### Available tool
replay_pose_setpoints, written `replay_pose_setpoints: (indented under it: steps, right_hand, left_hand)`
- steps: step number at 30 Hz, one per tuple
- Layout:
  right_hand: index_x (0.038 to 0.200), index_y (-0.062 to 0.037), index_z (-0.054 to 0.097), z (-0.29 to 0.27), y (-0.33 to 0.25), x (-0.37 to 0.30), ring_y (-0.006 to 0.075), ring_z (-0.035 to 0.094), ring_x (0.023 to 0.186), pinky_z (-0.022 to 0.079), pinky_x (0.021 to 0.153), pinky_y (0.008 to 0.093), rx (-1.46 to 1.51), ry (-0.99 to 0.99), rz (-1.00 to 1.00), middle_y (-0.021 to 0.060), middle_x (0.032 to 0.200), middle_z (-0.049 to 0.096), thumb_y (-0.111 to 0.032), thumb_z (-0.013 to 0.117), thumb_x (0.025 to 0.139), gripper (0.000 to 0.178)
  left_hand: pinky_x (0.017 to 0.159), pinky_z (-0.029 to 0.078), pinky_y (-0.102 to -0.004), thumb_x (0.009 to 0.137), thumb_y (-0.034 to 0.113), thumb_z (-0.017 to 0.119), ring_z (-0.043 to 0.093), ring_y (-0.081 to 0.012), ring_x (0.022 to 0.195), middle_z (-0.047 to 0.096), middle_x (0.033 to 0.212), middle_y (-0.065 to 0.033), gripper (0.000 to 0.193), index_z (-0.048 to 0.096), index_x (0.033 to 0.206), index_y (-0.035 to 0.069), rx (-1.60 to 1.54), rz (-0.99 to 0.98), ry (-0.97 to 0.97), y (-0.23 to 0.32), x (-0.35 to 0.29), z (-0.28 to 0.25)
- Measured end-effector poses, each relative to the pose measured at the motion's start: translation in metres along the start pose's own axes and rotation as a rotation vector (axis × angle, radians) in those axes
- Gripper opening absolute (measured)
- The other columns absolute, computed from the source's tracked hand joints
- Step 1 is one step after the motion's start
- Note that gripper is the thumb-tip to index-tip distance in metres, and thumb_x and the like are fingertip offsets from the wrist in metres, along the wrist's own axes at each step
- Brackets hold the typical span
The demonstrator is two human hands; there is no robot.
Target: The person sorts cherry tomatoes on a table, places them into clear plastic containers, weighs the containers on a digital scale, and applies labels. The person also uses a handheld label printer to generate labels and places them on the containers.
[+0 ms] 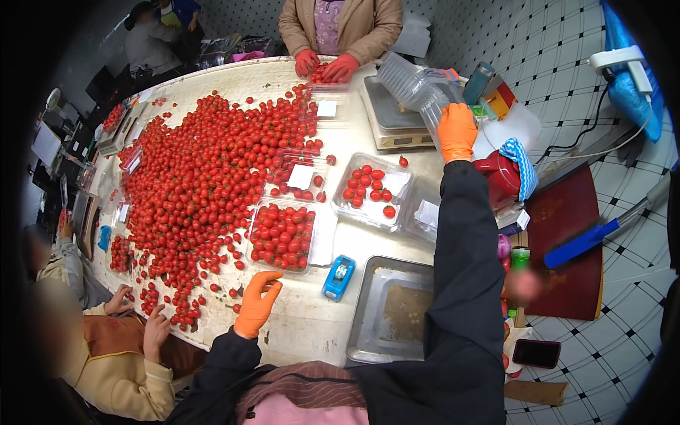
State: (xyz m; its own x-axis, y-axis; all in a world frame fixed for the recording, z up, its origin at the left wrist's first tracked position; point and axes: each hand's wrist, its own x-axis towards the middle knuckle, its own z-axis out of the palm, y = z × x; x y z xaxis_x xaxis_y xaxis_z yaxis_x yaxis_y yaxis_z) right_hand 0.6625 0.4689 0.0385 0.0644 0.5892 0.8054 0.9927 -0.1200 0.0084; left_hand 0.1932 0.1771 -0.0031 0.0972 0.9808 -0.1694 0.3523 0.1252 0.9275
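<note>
My right hand (457,132), in an orange glove, reaches to the far right and grips a nested stack of clear plastic punnets (413,79) beside the scale (394,112). My left hand (257,304), also gloved in orange, is held above the near table edge with fingers bent and apart, holding nothing. Just beyond it is a punnet full of cherry tomatoes (282,236). To the right of that, an open punnet (373,191) contains several cherry tomatoes. A blue tape dispenser (339,278) lies between my left hand and a metal tray (358,338).
A large heap of cherry tomatoes (205,170) covers the table's left and middle. Across the table, a person's red-gloved hands (341,69) handle tomatoes. At the left, another person's bare hands (156,329) are near the heap. A red kettle (498,177) stands beside my right forearm.
</note>
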Motion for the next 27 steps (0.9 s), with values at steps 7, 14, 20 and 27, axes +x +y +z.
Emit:
replay_pose_setpoints:
  steps: [7,14,20,27]
  right_hand:
    - [0.085,-0.0092,0.060,-0.009,-0.018,0.002,0.0295,0.058,0.088,0.052,0.069,0.0405,0.019,-0.090,0.097,0.0085,0.092,0.057,-0.020,0.062,0.083,0.011]
    - [0.086,-0.0080,0.058,-0.008,-0.026,0.038,0.0335,0.058,0.088,0.051,0.072,0.0438,-0.005,-0.294,-0.209,0.0105,0.092,0.056,-0.012,0.057,0.082,0.005]
    - [0.088,-0.0104,0.059,-0.002,-0.032,0.037,0.0255,0.062,0.082,0.054,0.064,0.0378,-0.226,-0.235,-0.306,0.0095,0.092,0.058,-0.011,0.058,0.078,0.010]
    - [0.084,-0.0123,0.059,-0.013,-0.041,0.057,0.0217,0.062,0.076,0.052,0.059,0.0336,-0.437,-0.182,-0.447,0.0051,0.082,0.058,-0.012,0.058,0.078,0.005]
  left_hand:
    - [0.082,0.047,-0.0281,0.089,0.009,0.061,0.059,-0.0168,0.096,0.060,0.105,-0.0067,0.025,0.060,0.112,0.002,0.002,0.049,-0.013,0.001,-0.007,-0.004]
    - [0.082,0.048,-0.0284,0.088,0.008,0.061,0.059,-0.0173,0.095,0.059,0.106,-0.0079,0.025,0.060,0.112,0.001,-0.002,0.087,-0.041,-0.008,-0.010,-0.013]
    - [0.081,0.048,-0.0288,0.088,0.007,0.061,0.060,-0.0177,0.094,0.059,0.107,-0.0082,0.024,0.060,0.111,0.001,-0.046,0.105,-0.035,-0.024,-0.003,-0.027]
    - [0.080,0.048,-0.0287,0.086,0.005,0.062,0.060,-0.0178,0.094,0.059,0.106,-0.0080,0.025,0.060,0.111,0.002,-0.098,0.106,-0.043,-0.033,0.010,-0.039]
